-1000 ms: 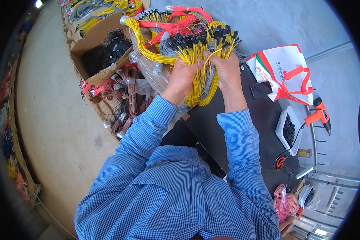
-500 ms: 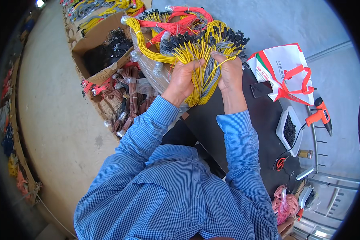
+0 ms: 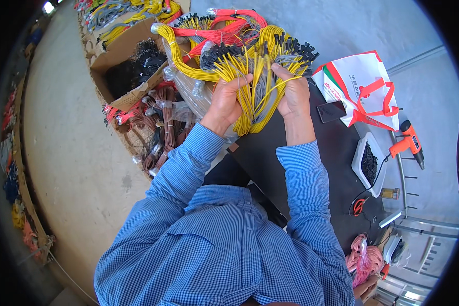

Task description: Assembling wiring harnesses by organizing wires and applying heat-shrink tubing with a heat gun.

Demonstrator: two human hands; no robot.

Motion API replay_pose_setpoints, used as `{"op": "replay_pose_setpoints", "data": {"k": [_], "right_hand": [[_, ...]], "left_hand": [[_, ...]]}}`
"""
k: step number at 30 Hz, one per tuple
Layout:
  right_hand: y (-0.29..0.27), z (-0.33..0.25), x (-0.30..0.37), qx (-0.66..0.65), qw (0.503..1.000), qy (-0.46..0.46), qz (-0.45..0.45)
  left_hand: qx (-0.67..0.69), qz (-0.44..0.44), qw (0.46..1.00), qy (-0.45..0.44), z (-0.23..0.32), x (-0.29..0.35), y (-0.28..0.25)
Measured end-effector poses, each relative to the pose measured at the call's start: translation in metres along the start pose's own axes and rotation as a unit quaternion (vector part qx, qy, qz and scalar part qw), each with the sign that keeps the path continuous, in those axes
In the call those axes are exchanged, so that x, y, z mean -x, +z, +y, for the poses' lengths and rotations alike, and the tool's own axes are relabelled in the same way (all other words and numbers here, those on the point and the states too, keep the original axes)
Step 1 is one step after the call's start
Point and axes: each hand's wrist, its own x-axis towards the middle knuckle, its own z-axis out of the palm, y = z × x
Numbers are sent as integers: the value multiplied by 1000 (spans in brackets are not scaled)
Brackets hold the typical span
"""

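Observation:
Between my two hands is a thick bundle of yellow and grey cables (image 3: 262,109), looped at the bottom, with black connectors (image 3: 290,47) fanned out along its far side. My left hand (image 3: 224,104) is closed round the left part, its thumb lying across the yellow strands. On the right part, my right hand (image 3: 294,96) has its fingers wrapped round the strands and its thumb pressed near the middle. A gap shows between the two parts. Just beyond and to the left, tied red cable bundles (image 3: 214,35) and a bent yellow bundle (image 3: 173,53) lie on clear plastic.
A cardboard box (image 3: 104,92) of black parts stands left, near brown cable bundles (image 3: 167,120). On the dark table (image 3: 311,168) are a phone (image 3: 331,111), a white-and-red bag (image 3: 359,86) and a white tray (image 3: 358,166) of small black pieces. An orange heat gun (image 3: 408,144) lies at the right.
My left hand has shifted slightly left and down, away from the right one. The gap between the two parts of the yellow and grey cable bundle has widened.

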Motion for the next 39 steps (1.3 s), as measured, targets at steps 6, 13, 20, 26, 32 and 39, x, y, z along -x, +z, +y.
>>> {"op": "replay_pose_setpoints", "data": {"k": [6,13,20,26,32,39], "right_hand": [[-6,-8,3,-79,992,19,-102],[-23,15,-33,369,923,-92,56],[-11,12,-20,36,993,54,-100],[1,11,-13,61,992,26,-103],[9,10,-8,85,993,11,-79],[18,8,2,127,989,-4,-80]], "left_hand": [[-8,18,1000,2,5,0,-9],[5,55,998,-32,4,6,-13],[-10,52,998,-18,5,6,-17],[3,45,999,-12,5,6,-19],[-10,17,1000,8,5,10,-14],[-35,3,999,32,5,12,-9]]}}
